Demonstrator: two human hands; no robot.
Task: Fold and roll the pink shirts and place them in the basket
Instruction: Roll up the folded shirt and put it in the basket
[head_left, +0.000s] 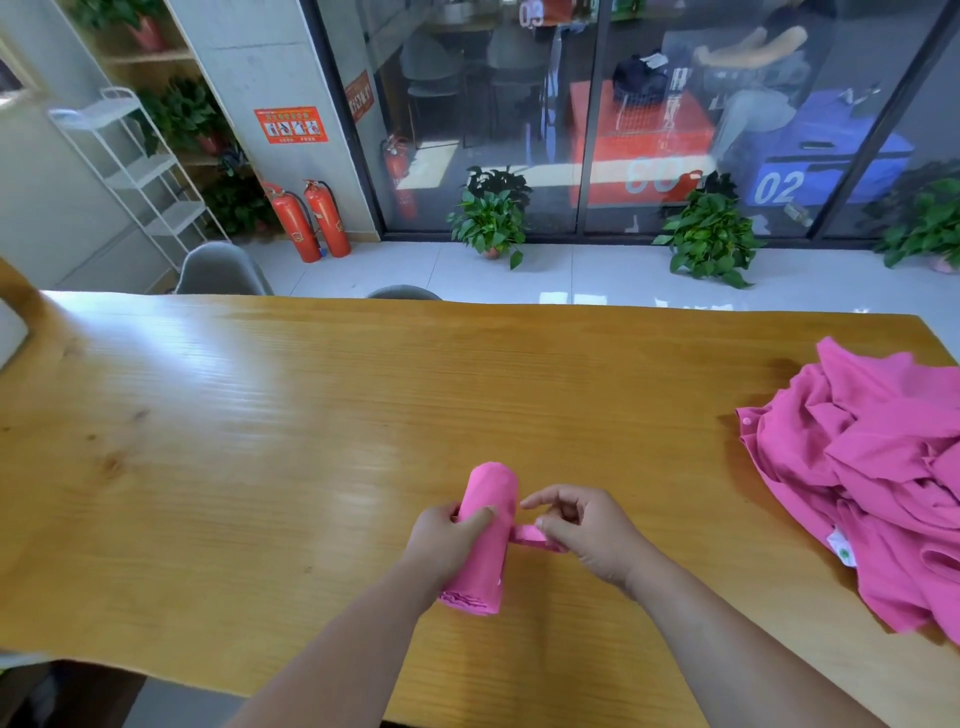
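A pink shirt rolled into a tight cylinder (491, 499) lies on the wooden table (260, 441), near its front edge and a little right of centre. My left hand (447, 540) grips the roll from its left side, thumb across the top. My right hand (587, 535) pinches a loose flap of the same shirt that sticks out on the roll's right side. A heap of loose pink shirts (872, 483) lies at the table's right edge. No basket is in view.
Two grey chairs (221, 270) stand behind the table's far edge. Beyond are two red fire extinguishers (311, 221), a white rack (140, 171), potted plants (493, 218) and a glass wall.
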